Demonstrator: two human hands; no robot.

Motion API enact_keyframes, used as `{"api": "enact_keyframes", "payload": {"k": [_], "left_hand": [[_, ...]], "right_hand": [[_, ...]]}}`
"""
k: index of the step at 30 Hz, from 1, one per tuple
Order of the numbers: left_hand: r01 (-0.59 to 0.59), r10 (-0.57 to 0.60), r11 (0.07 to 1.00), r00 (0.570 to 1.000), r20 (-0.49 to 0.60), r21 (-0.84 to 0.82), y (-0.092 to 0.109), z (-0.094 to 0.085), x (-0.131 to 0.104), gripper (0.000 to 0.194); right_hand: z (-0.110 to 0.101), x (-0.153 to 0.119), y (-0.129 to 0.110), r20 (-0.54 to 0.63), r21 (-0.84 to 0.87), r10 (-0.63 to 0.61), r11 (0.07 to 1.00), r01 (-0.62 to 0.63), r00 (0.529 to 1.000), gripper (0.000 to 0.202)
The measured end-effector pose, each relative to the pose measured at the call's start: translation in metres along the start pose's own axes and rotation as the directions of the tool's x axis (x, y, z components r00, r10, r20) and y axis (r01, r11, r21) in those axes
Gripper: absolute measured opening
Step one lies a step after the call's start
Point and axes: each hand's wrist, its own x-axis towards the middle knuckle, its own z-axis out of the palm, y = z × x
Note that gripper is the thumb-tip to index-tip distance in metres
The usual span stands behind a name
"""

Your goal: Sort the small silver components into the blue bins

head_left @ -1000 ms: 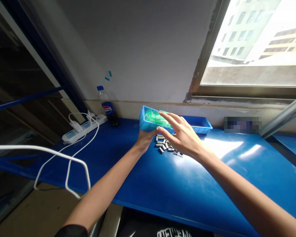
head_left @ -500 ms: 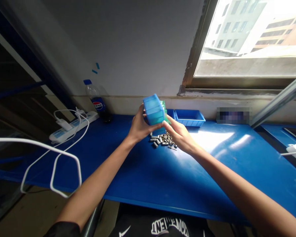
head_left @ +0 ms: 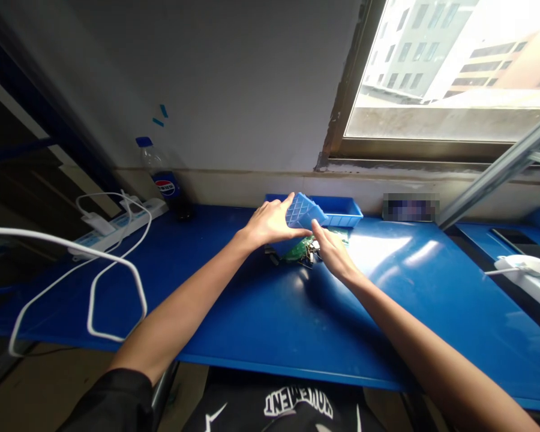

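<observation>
A blue plastic bin point(head_left: 303, 210) is tipped over above the table, its ribbed underside turned toward me. My left hand point(head_left: 272, 222) grips it from the left, thumb along the lower edge and fingers over the top. At its lower right corner is my right hand point(head_left: 333, 249), thumb against the edge; its other fingers are partly hidden. Below the bin, green pieces point(head_left: 298, 249), perhaps circuit boards, lie over a heap of small metal parts point(head_left: 312, 253). The hands and bin cover part of this heap.
Another blue bin point(head_left: 344, 211) stands behind, by the wall, with one more partly hidden beside it. A cola bottle point(head_left: 165, 183) and a white power strip point(head_left: 112, 231) with looping cable are at left. A second power strip point(head_left: 533, 276) lies at right.
The bin has turned over further, its underside now facing me. Green pieces that were at the bin's mouth now lie on the metal parts. My view has shifted slightly right.
</observation>
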Motion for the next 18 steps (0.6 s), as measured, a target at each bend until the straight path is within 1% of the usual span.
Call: {"api": "enact_keyframes", "payload": {"k": [2, 5, 7, 9, 11, 14, 16, 18], "left_hand": [[0.004, -0.004, 1.000, 1.000, -0.030, -0.004, -0.008, 0.006, 0.001, 0.119], [-0.001, 0.000, 1.000, 0.997, -0.077, -0.019, -0.018, 0.012, 0.001, 0.118], [-0.010, 0.000, 0.997, 0.992, -0.123, -0.076, -0.024, 0.016, -0.001, 0.115], [0.000, -0.021, 0.992, 0.986, -0.163, -0.129, -0.029, 0.019, -0.005, 0.112], [0.031, -0.060, 0.987, 0.981, -0.187, -0.155, -0.034, 0.020, -0.010, 0.110], [0.086, -0.128, 0.976, 0.970, -0.207, -0.199, -0.042, 0.017, -0.018, 0.107], [0.094, -0.158, 0.957, 0.962, -0.221, -0.273, -0.049, 0.012, -0.023, 0.105], [0.076, -0.178, 0.916, 0.957, -0.230, -0.394, -0.058, 0.005, -0.027, 0.098]], "right_hand": [[-0.002, 0.001, 0.005, -0.011, -0.107, -0.090, 0.990, 0.088, 0.996, 0.066], [-0.004, 0.005, 0.014, 0.007, -0.251, -0.243, 0.939, 0.237, 0.970, 0.064], [-0.005, 0.007, 0.022, 0.011, -0.328, -0.300, 0.900, 0.287, 0.954, 0.062], [-0.004, 0.009, 0.031, -0.035, -0.395, -0.323, 0.874, 0.284, 0.946, 0.058], [-0.004, 0.011, 0.041, -0.099, -0.448, -0.326, 0.858, 0.251, 0.940, 0.055], [-0.004, 0.014, 0.053, -0.141, -0.484, -0.356, 0.838, 0.250, 0.924, 0.053], [-0.007, 0.016, 0.055, -0.168, -0.481, -0.387, 0.835, 0.267, 0.907, 0.049], [-0.009, 0.017, 0.047, -0.217, -0.458, -0.426, 0.839, 0.294, 0.878, 0.043]]}}
